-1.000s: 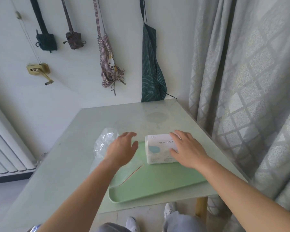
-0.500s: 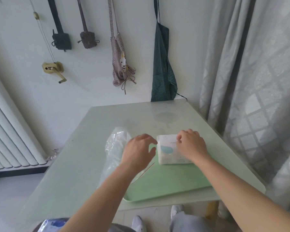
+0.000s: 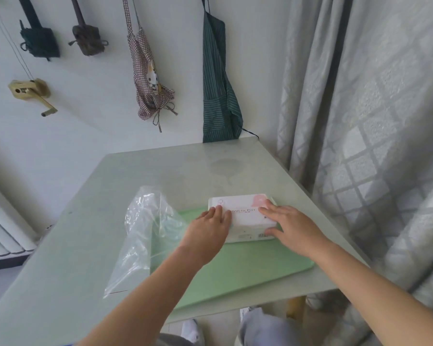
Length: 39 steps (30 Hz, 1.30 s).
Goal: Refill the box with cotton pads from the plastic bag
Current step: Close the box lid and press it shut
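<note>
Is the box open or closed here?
Closed: the box shows a flat unbroken top, no flap lifted, with the left hand and right hand on it.

A white cotton pad box lies flat at the far end of a pale green tray on the desk. The left grip rests on the box's left end and the right grip on its right end, thumb against the front face. A clear plastic bag lies crumpled beside the tray's left edge, partly over it.

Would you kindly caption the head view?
Left hand and right hand touch the cotton pad box on the green tray.
</note>
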### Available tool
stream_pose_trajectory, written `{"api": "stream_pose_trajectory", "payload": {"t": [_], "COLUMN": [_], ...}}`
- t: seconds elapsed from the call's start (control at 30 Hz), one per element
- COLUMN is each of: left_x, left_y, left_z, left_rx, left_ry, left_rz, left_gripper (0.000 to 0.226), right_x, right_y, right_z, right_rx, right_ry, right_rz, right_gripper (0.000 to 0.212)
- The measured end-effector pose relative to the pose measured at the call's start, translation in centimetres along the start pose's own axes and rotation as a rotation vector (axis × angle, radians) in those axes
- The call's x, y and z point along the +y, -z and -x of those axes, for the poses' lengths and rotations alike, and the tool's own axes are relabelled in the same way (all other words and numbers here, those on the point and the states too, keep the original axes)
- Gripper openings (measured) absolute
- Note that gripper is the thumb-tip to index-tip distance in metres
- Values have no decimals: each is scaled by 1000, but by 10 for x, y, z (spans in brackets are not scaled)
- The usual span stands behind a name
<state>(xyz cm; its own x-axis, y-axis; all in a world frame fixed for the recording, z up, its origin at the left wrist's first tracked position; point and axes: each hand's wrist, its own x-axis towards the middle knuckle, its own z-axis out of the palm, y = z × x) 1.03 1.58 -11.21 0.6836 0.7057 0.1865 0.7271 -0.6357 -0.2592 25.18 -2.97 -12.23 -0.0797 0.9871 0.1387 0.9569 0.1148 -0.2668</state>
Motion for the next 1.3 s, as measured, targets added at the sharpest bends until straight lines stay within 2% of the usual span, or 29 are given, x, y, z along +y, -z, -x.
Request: {"api": "stream_pose_trajectory", "payload": {"t": [0.07,0.17,0.27,0.37,0.57,0.67,0.87,1.0,1.13,1.23,1.3], "left_x": [1,7,14,12,6,-1,-14,-40,-77,-101,-108], "left_y": [-7,-9,-8,-4,0,11,31,43,49,41,33], "left_z": [0,0,0,1,-2,-4,-1,14,51,89,108], "left_rx": [3,-33,-43,-128,-105,-44,59,114,173,-30,-195], "left_ry": [-24,33,69,97,236,337,417,449,655,905,1008], "left_rz": [-57,-55,21,151,556,732,741,680,605,535,662], "left_gripper": [50,62,70,69,65,56,46,36,37,55,65], "right_x": [-1,-9,-20,-26,-32,-33,-43,-78,-138,-186,-209], "right_y": [-4,-8,-12,-13,0,10,26,29,23,9,-1], "right_z": [1,0,-3,-2,-2,-4,-6,-12,-29,-40,-43], "right_rx": [27,73,20,-4,-85,-72,-7,89,61,-43,-168], "right_ry": [47,119,71,-9,-88,-116,-150,-61,22,-29,-113], "right_rz": [130,421,497,444,285,170,74,-20,-263,-331,-269], "right_gripper": [63,64,67,69,75,68,58,49,38,48,66]}}
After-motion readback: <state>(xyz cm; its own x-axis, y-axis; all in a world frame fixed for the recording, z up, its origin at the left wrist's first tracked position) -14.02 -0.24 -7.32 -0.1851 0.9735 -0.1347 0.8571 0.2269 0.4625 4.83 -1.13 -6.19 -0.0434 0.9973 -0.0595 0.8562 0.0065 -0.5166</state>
